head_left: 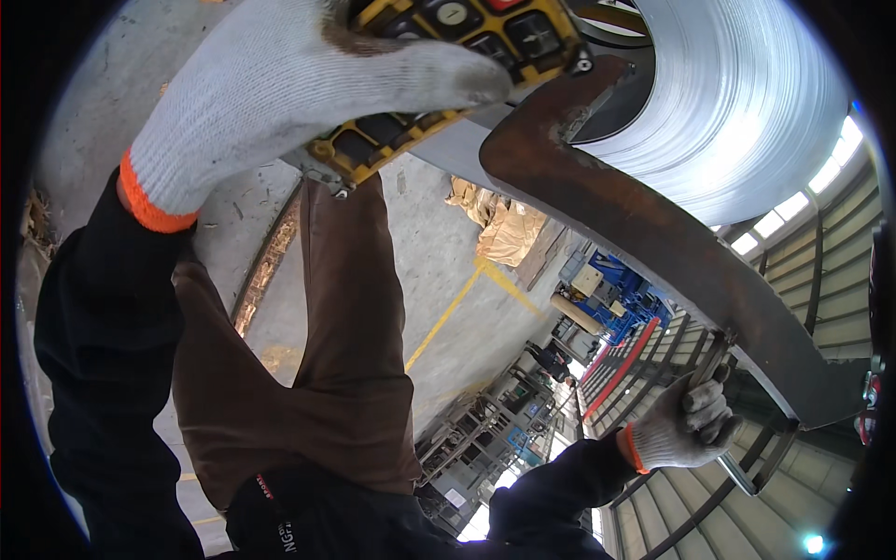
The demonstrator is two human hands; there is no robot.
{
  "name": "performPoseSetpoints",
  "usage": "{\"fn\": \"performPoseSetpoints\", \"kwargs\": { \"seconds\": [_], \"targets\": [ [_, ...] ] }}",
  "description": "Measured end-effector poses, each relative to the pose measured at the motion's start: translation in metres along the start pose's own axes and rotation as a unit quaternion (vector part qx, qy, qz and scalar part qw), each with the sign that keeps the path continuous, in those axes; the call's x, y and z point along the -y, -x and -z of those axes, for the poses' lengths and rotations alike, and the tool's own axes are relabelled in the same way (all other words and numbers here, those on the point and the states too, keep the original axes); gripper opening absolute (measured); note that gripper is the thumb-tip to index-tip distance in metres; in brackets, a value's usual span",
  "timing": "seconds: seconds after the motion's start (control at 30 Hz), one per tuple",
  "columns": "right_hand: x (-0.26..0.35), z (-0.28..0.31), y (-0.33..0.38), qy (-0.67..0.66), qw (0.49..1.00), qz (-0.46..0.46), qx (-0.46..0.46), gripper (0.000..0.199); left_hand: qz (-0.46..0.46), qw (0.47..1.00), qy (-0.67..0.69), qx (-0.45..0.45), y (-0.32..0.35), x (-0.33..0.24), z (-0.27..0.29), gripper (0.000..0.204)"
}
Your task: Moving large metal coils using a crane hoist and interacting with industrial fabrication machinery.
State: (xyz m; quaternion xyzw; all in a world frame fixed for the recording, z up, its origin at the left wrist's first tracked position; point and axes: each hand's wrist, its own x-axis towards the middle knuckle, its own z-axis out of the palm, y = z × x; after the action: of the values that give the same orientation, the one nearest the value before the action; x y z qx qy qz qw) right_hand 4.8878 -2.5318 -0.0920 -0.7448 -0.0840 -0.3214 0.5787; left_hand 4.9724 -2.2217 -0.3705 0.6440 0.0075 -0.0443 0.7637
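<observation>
**Worn yellow-and-black controller partly hidden**

High on my feed, the edge crops it; my left hand, gripping it, covers its middle. My right hand is closed around the handle on the rusty hook, beside the silvery coil.

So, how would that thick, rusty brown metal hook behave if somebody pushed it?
The thick, rusty brown metal hook would probably stay stiff, given its solid, plate-like body. It looks heavy, judging by its broad, deep section, so it may resist a push. Its dull, rusted face suggests it isn't very slippery.
</observation>
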Motion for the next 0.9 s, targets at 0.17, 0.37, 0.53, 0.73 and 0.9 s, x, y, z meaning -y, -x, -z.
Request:
{"fn": "performPoseSetpoints", "kwargs": {
  "seconds": [0.17,0.37,0.53,0.73,0.9],
  "targets": [
    [-0.001,-0.008,0.002,0.004,1.0,0.013,-0.024,0.047,-0.087,0.994,0.039,0.054,-0.02,0.051,0.014,0.077],
    [0.001,-0.007,0.001,0.032,0.999,0.017,-0.039,0.049,0.044,0.99,0.091,0.098,-0.026,0.043,0.02,0.066],
    [0.002,-0.013,0.005,0.027,0.999,0.012,-0.02,0.05,0.008,0.997,0.018,0.077,-0.038,0.029,0.022,0.073],
    [0.002,-0.018,0.004,0.035,0.999,0.012,-0.009,0.05,-0.076,0.992,-0.102,-0.019,-0.043,0.04,0.007,0.073],
    [0.006,-0.008,-0.002,0.029,0.999,-0.007,-0.011,0.05,-0.058,0.991,-0.111,0.056,-0.045,0.052,0.005,0.058]
  ]
}}
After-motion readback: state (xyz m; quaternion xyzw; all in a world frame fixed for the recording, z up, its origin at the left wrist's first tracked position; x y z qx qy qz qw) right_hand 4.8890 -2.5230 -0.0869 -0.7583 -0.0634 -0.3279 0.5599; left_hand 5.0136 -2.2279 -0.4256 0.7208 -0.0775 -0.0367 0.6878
